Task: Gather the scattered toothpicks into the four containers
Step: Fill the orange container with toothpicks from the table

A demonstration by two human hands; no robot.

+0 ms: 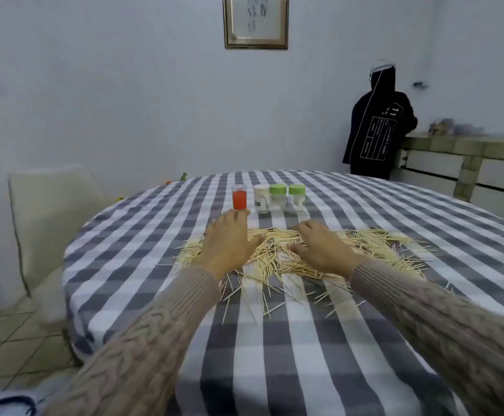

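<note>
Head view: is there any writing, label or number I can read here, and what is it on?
"11": white digits on the back of the dark hoodie; the smaller white print below them is too blurred to read.
White-lidded jar: a green label mark, too small to read.
Framed picture: dark brush-like strokes, not legible.
Nothing readable on the other containers or the tablecloth.

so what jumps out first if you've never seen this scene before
A wide heap of toothpicks sprawls mid-table on the checked tablecloth, with the left hand and right hand spread over it. Behind stand four containers in a row, the orange one leftmost.
</note>
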